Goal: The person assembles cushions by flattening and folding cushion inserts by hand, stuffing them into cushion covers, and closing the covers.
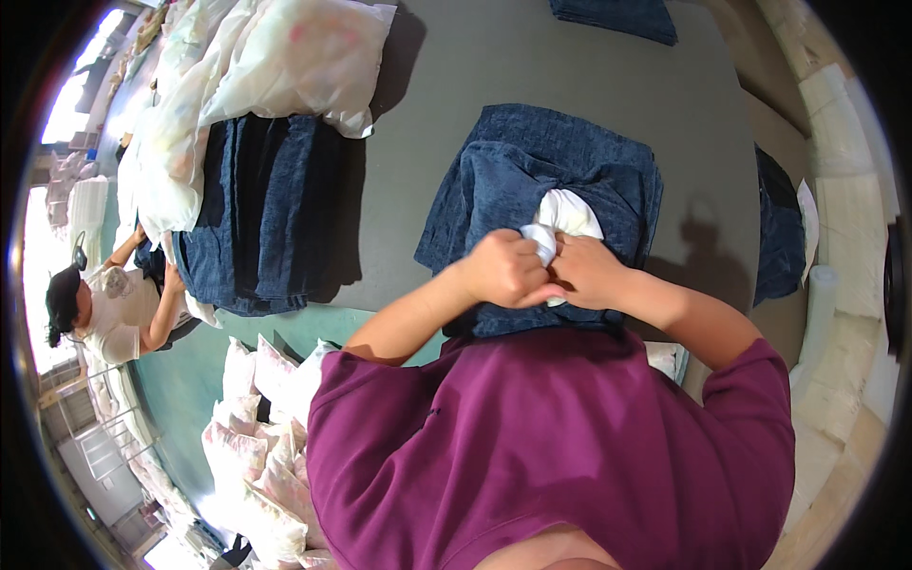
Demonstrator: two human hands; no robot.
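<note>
In front of my torso lies a dark blue fabric cover [491,185], resting on flat blue pieces [541,121] of the same cloth. White stuffing or an inner cushion [566,210] bulges from an opening in it. My left hand [506,269] is curled into a fist around a twisted end of the white material. Close against it, my right hand [588,271] grips the white material at the opening, its fingertips partly hidden. The two hands meet just above the cover's near part.
A grey table [470,64] carries a stack of blue covers [263,206] and translucent filled bags [306,64] at left. More folded blue cloth [616,18] lies at the far edge. Filled white bags [263,456] are heaped on the green floor [178,399]. Another person [107,306] works at left.
</note>
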